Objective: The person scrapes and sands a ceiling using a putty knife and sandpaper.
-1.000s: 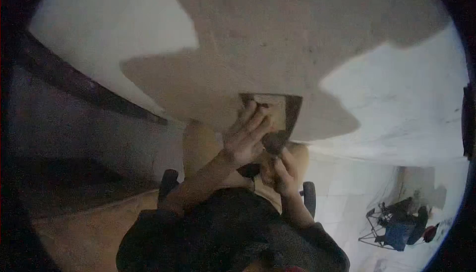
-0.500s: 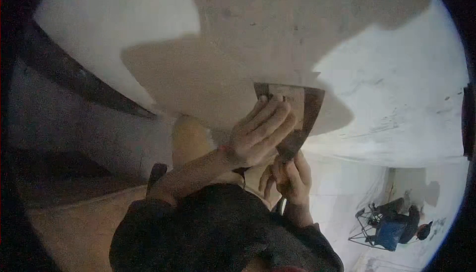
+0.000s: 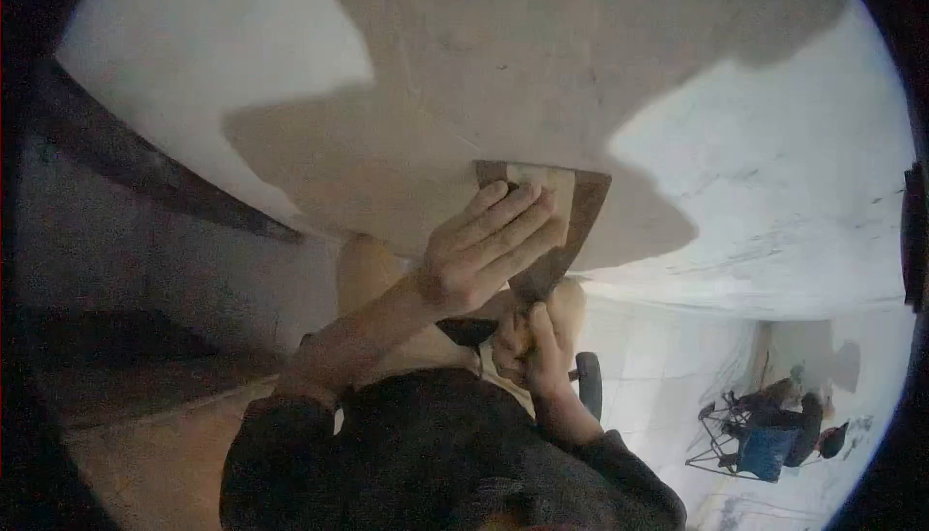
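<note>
The left hand [image 3: 484, 255] lies open and flat, its fingers [image 3: 518, 216] pressing on the wide blade of a scraper [image 3: 579, 207]. The right hand [image 3: 527, 347] is closed tight around the handle just below. The blade's top edge touches a big brown patch [image 3: 464, 76], maybe wet plaster, on a white wall [image 3: 774, 202]. Far off sits another person [image 3: 808, 434].

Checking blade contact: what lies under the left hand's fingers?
The putty knife's blade, flat against the tan plastered surface. The left hand covers its middle; the right hand hides the handle.
</note>
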Available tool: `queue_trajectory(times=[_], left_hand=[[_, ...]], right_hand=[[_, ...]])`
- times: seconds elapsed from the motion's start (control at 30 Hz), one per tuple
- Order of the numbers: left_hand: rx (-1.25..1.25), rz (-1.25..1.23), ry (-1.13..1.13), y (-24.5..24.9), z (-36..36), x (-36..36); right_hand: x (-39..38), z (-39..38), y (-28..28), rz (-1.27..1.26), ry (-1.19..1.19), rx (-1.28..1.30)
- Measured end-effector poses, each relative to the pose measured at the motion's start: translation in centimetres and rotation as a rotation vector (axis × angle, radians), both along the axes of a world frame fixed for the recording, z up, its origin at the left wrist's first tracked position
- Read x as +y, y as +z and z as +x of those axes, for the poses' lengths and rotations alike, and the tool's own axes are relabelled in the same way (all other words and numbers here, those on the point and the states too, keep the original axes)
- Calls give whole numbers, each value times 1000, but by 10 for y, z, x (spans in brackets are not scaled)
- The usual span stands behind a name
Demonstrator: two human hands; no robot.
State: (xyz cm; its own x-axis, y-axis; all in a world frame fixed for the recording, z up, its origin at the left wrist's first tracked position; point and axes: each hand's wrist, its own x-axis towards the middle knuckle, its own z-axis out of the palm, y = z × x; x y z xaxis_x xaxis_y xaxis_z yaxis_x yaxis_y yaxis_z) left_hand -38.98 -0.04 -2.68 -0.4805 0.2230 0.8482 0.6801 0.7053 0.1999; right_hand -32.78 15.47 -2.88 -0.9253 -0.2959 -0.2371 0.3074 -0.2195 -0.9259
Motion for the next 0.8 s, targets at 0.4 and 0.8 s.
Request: queue_trajectory(times=[0.4,0.8], left_hand=[[56,-132,-57,-30,-1,-10],[113,-126,-13,-17,7,-20]], right_hand=[[-13,6,-62,63,-7,252],[-34,12,-50,-87,-5,194]])
